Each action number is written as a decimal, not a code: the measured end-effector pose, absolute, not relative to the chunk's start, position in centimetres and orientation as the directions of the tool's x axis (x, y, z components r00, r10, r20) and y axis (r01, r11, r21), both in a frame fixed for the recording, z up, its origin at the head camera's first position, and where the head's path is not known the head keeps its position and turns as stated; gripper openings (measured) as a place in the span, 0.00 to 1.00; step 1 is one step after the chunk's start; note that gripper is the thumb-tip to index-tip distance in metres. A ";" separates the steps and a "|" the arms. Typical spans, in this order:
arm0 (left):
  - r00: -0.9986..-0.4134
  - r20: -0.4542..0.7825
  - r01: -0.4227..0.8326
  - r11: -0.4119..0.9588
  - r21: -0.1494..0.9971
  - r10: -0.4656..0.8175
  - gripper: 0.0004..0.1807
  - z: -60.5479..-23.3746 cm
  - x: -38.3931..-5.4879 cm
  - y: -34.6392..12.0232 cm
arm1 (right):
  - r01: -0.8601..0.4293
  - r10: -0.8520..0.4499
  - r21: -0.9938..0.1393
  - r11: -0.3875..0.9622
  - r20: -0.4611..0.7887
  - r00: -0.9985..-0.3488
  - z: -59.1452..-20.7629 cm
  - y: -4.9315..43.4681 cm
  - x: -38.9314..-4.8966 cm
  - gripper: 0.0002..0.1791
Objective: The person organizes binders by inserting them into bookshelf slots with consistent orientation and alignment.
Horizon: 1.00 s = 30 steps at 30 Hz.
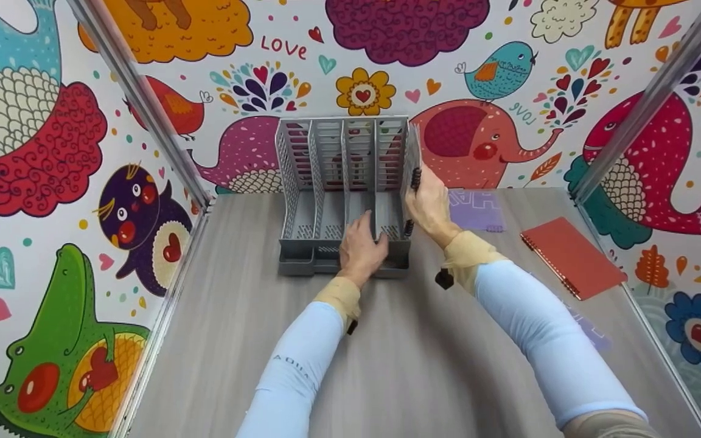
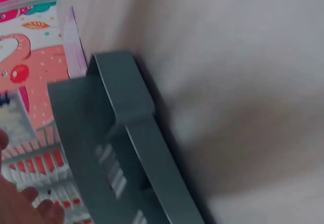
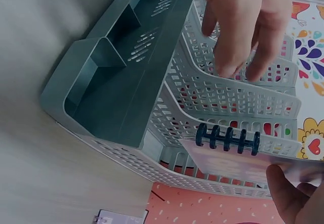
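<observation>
A grey file organizer (image 1: 344, 246) with upright perforated dividers stands against the back wall. In my right hand (image 1: 429, 201) is a thin notebook (image 3: 220, 158) with black binding rings, gripped by its edge. It stands upright at the organizer's rightmost compartment, partly inside it in the right wrist view. My left hand (image 1: 362, 246) reaches over the front of the organizer near the middle dividers, fingers loosely extended and holding nothing. The left wrist view catches part of that hand (image 2: 25, 203) beside the organizer's dark front tray (image 2: 126, 133).
To the right of the organizer lies a purple notebook (image 1: 478, 210). A red spiral notebook (image 1: 572, 255) rests farther right on the grey tabletop (image 1: 229, 340). Another purple item (image 1: 591, 328) is partly hidden behind my right sleeve. Patterned walls with metal corner posts enclose the table.
</observation>
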State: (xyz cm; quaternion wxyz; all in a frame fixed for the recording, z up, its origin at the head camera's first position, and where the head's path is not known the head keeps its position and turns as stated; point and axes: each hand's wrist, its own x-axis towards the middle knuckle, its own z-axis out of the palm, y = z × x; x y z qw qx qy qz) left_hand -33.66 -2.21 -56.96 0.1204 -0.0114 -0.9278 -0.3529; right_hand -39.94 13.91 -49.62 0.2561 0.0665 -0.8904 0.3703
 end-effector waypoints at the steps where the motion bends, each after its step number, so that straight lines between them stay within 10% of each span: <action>1: -0.971 0.228 0.101 0.756 0.647 -0.066 0.32 -57.0 -33.7 -2.7 | -0.302 0.075 -0.628 0.717 0.500 -0.863 -49.7 13.9 -40.0 0.20; 30: -0.935 0.064 -0.247 0.770 0.588 -0.349 0.35 -59.6 -35.3 -15.9 | -0.282 0.078 -0.641 0.714 0.472 -0.878 -51.4 12.9 -41.2 0.23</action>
